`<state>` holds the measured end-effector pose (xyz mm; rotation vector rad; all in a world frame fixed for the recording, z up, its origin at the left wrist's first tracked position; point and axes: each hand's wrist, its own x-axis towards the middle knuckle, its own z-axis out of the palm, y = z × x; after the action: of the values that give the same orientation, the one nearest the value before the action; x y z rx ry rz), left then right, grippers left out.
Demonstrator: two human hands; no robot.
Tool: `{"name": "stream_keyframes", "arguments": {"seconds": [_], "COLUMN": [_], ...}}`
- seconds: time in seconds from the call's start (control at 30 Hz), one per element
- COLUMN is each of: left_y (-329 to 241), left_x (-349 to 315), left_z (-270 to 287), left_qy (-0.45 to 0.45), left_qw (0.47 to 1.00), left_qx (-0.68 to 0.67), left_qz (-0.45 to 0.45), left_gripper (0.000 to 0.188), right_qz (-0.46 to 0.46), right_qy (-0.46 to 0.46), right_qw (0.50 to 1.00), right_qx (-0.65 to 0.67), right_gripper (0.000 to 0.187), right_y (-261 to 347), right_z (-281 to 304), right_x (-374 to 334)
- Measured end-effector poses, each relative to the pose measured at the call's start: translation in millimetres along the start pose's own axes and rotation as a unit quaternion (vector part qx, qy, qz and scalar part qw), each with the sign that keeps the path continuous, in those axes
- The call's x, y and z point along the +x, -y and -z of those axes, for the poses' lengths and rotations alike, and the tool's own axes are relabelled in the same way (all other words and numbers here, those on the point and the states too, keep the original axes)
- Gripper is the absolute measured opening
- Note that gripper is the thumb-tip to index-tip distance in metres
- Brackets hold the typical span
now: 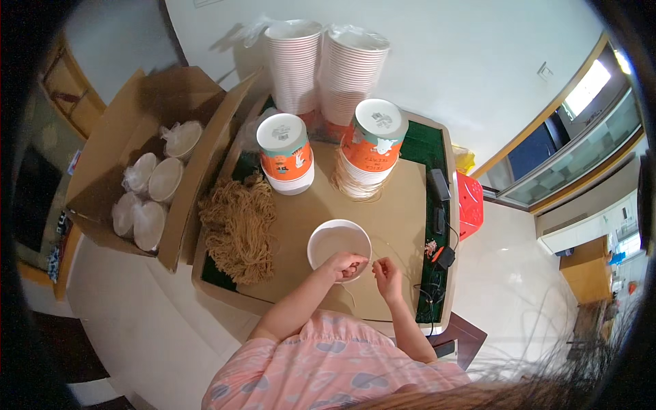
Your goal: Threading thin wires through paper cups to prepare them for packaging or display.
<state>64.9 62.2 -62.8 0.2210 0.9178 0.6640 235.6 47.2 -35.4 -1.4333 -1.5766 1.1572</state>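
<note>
A white paper bucket (326, 237) stands open end up on the brown board in front of me. Over its near right rim my left hand (346, 265) is closed, fingertips pinched on a thin string. Just to the right my right hand (387, 277) is also closed in a pinch, close to the left fingertips; the string between them is barely visible. A loose end of pale string (351, 295) hangs at the bucket's near side. Left of the bucket lies a large heap of brown twine (238, 229).
Upside-down orange printed buckets (285, 160) stand behind, the right stack (372, 147) with strings hanging from it. Tall wrapped bucket stacks (294, 68) stand at the wall. A cardboard box (123, 102) holds more at left. Black adapters (439, 184) and cables lie along the right edge, beside a red stool (470, 205).
</note>
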Motion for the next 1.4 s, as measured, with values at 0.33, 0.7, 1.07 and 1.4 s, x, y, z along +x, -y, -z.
{"name": "stream_keyframes", "arguments": {"seconds": [0.33, 0.7, 1.07, 1.4], "left_y": [7, 3, 2, 5], "left_x": [-4, -6, -30, -16], "left_z": [-16, -2, -33, -11], "left_qy": [-0.076, 0.035, -0.069, 0.025], "left_qw": [0.979, 0.995, 0.858, 0.999], "left_qx": [0.125, -0.069, 0.390, -0.024], "left_qz": [-0.140, -0.058, -0.327, -0.039], "left_gripper": [0.009, 0.005, 0.005, 0.009], "right_qz": [0.040, 0.022, -0.012, -0.046], "right_qy": [-0.006, 0.029, -0.044, 0.002], "right_qw": [0.999, 0.999, 0.999, 0.997], "right_qx": [0.015, 0.011, -0.008, 0.063], "right_gripper": [0.007, 0.008, 0.011, 0.010], "right_y": [12, 10, 11, 17], "right_z": [2, -2, 2, 4], "right_x": [12, 9, 8, -4]}}
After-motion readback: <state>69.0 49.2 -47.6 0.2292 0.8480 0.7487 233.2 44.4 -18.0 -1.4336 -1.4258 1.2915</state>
